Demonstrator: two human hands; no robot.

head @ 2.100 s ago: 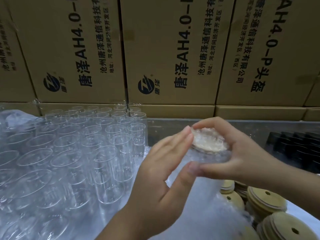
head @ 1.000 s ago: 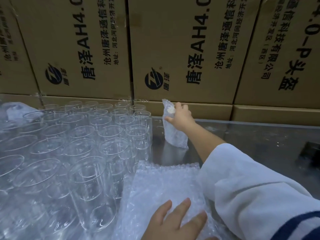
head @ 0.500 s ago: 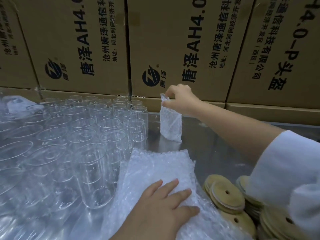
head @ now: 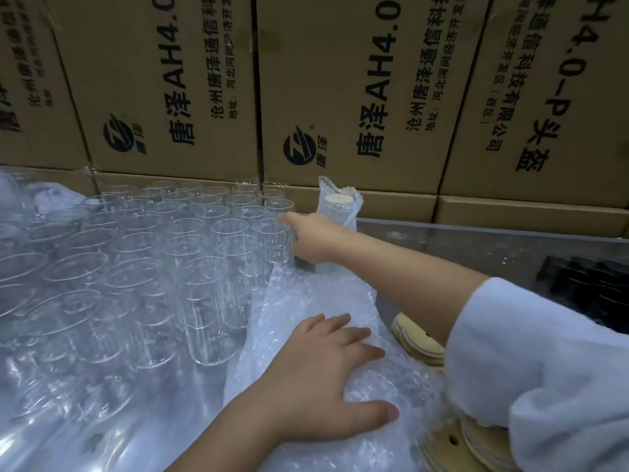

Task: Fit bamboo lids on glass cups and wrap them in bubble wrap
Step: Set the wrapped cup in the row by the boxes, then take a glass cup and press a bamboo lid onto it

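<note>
Several empty glass cups (head: 190,253) stand packed together on the left. My right hand (head: 316,238) reaches across to the back right cup (head: 272,240) of that group and touches it. One digit lies along its far rim; the other fingers are hidden behind the glass. My left hand (head: 323,379) presses flat, fingers spread, on a stack of bubble wrap (head: 316,301). A wrapped cup (head: 338,209) with a bamboo lid stands alone by the boxes. Loose bamboo lids (head: 415,338) lie under my right sleeve.
A wall of cardboard boxes (head: 357,97) closes the back. More bamboo lids (head: 476,441) are piled at the lower right. Dark black items (head: 585,294) sit at the right edge. A shiny metal tabletop (head: 476,247) shows behind my right arm.
My right hand let go of the wrapped cup, which now stands by the boxes, and moved left and down to a bare glass. My left hand stays flat on the bubble wrap.
</note>
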